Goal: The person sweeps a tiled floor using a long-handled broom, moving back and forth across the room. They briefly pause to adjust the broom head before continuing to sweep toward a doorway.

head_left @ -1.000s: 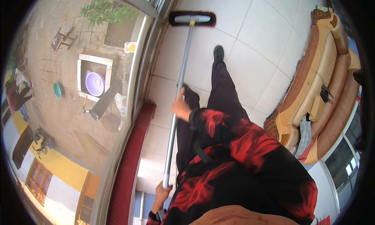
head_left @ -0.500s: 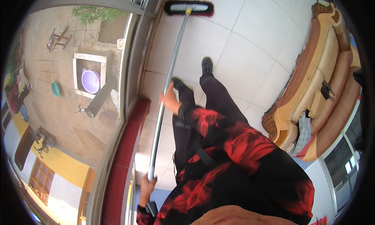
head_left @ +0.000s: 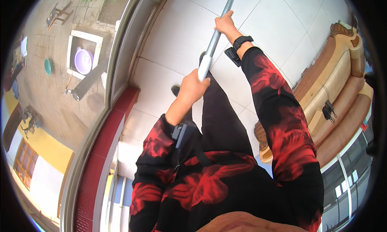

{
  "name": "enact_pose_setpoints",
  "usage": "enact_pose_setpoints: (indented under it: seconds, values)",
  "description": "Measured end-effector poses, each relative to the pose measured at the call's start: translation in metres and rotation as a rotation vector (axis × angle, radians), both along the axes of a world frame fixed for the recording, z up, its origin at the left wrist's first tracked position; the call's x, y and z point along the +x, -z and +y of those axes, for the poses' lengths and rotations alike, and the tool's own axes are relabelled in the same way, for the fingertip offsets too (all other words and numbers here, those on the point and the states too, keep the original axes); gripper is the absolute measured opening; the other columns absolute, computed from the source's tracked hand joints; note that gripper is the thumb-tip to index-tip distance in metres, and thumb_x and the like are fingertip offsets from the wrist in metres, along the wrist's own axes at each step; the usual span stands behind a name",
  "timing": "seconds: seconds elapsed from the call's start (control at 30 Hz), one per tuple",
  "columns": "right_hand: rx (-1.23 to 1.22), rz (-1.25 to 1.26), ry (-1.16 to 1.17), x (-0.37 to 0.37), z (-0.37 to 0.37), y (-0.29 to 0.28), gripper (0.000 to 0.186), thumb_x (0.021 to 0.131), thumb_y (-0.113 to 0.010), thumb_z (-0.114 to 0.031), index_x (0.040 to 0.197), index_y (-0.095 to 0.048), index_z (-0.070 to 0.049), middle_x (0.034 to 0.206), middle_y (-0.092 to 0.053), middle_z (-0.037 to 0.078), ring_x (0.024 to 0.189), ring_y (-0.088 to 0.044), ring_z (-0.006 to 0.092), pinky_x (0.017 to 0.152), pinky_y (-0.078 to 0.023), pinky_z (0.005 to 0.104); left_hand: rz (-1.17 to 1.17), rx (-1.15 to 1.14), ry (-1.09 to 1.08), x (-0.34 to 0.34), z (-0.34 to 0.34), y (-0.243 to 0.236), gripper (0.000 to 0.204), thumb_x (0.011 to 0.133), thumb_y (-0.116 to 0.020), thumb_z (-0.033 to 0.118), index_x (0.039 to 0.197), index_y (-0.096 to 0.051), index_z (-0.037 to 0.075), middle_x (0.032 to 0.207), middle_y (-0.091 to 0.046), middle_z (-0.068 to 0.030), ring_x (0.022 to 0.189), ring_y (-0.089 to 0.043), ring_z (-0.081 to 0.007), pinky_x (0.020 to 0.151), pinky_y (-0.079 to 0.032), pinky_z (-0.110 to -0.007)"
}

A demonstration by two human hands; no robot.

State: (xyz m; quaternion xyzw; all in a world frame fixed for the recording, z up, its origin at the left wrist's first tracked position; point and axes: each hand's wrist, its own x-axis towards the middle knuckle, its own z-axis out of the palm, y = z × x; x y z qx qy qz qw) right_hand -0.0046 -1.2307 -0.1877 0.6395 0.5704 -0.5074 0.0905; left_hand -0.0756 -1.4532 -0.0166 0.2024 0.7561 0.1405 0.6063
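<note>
Mop handle [head_left: 215, 38]: stiff, light metal pole, likely smooth. Left hand [head_left: 192, 87] clenched on white grip end; right hand [head_left: 225, 25] grasping higher, above tiled floor [head_left: 181, 34].

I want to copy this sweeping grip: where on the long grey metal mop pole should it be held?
Hold the grey metal mop pole in two places: left hand wrapped over its white end grip, right hand further along the bare shaft, closing from the right. The slim, round, tilted pole suits a spaced full-hand wrap.
</note>
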Motion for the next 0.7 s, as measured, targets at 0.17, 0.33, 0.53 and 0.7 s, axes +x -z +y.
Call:
enact_pose_setpoints:
  seconds: [0.17,0.33,0.53,0.7]
  values:
    - [0.005,-0.071,-0.048,-0.006,-0.098,0.002,0.092,0.080,-0.050,-0.021,0.131,0.021,0.010,0.107,-0.053,0.033,0.096,-0.057,0.0397,0.087,-0.044,0.0403,0.067,0.084,0.044,-0.012,-0.129,-0.026,0.037,0.075,-0.062,0.027,0.099,-0.057,-0.001,0.079,-0.062,-0.0205,0.078,-0.061,-0.0358,0.070,-0.047,-0.040]
    - [-0.063,-0.084,-0.047,-0.011,-0.255,-0.003,0.094,0.080,-0.052,-0.019,0.129,0.024,0.011,0.097,-0.057,0.030,0.076,-0.063,0.0330,0.068,-0.051,0.0368,0.061,-0.114,-0.030,-0.015,-0.331,-0.088,0.037,0.074,-0.067,0.019,0.103,-0.057,-0.001,0.074,-0.060,-0.0128,0.069,-0.057,-0.0176,0.066,-0.047,-0.032]
    - [-0.421,0.166,-0.001,0.008,-0.476,-0.071,0.094,0.081,-0.054,-0.017,0.130,0.022,0.009,0.112,-0.046,0.035,0.094,-0.056,0.0380,0.082,-0.045,0.0386,0.125,-0.391,0.040,-0.002,-0.553,-0.203,0.035,0.072,-0.070,0.028,0.090,-0.059,0.000,0.065,-0.060,-0.0158,0.059,-0.059,-0.0266,0.056,-0.045,-0.037]
    - [-0.733,0.060,-0.122,0.021,-0.592,-0.104,0.099,0.079,-0.056,-0.018,0.128,0.025,0.011,0.117,-0.037,0.036,0.100,-0.051,0.0399,0.087,-0.042,0.0381,0.181,-0.439,-0.034,0.030,-0.644,-0.267,0.034,0.068,-0.072,0.028,0.085,-0.063,0.000,0.070,-0.062,-0.0186,0.067,-0.063,-0.0284,0.061,-0.047,-0.039]
